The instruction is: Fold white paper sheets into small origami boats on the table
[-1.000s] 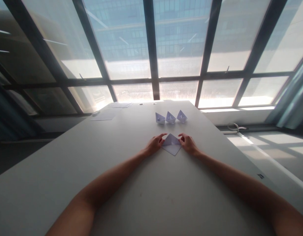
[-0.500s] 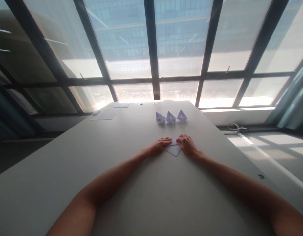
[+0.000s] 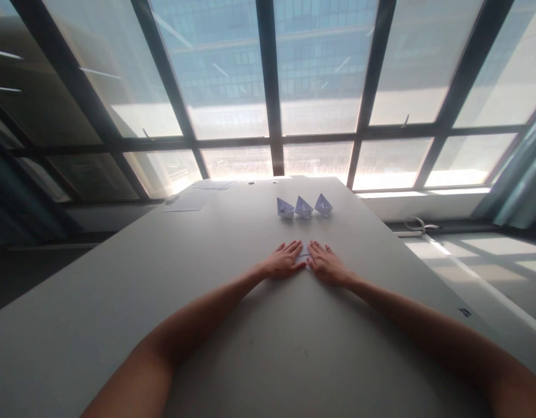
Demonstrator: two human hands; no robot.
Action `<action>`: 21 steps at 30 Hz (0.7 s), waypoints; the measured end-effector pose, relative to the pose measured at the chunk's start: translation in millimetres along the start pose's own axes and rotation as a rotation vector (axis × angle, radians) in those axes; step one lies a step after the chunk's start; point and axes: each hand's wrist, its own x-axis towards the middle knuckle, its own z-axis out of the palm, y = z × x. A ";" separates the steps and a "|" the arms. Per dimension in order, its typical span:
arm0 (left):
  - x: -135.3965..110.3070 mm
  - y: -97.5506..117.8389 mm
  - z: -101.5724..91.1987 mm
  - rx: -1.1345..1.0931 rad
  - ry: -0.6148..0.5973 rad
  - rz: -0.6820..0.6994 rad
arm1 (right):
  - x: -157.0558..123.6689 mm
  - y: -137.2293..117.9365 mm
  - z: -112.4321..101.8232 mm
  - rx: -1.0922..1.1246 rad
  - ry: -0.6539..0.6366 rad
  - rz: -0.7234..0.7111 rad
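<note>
A small piece of folded white paper (image 3: 303,256) lies on the table under both palms, mostly covered, with only a strip showing in the gap between them. My left hand (image 3: 284,260) rests flat on its left side, fingers stretched out and thumb pointing inward. On the right side my right hand (image 3: 327,264) presses down the same way, fingers spread. The two thumbs almost meet at the near edge of the paper. Beyond the hands stand three folded paper boats (image 3: 304,207) in a row.
The white table (image 3: 198,255) stretches toward tall framed windows. Flat paper sheets (image 3: 184,202) lie at its far left, with more sheets (image 3: 215,184) behind them. A small dark mark (image 3: 464,312) is near the right edge. A pale cable (image 3: 418,225) lies beyond the table at right.
Both hands have gone from holding the paper's sides with the fingers to lying flat over it. The near pointed part of the paper is now covered. The boats have not moved.
</note>
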 end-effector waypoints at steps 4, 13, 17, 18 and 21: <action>-1.4 3.4 -3.2 0.005 0.001 -0.047 | -0.4 0.7 -0.1 -0.015 0.037 0.081; 0.0 -1.1 3.5 0.001 0.045 -0.084 | 2.0 5.7 4.2 0.004 0.078 0.162; -2.7 -2.4 3.3 -0.009 0.088 0.006 | 2.8 7.9 7.1 -0.005 0.095 0.145; -3.5 -2.0 2.3 -0.016 0.082 0.039 | 3.0 8.2 7.6 -0.007 0.097 0.146; -5.1 0.1 -2.1 -0.039 0.070 0.083 | 3.8 8.7 8.8 0.000 0.101 0.146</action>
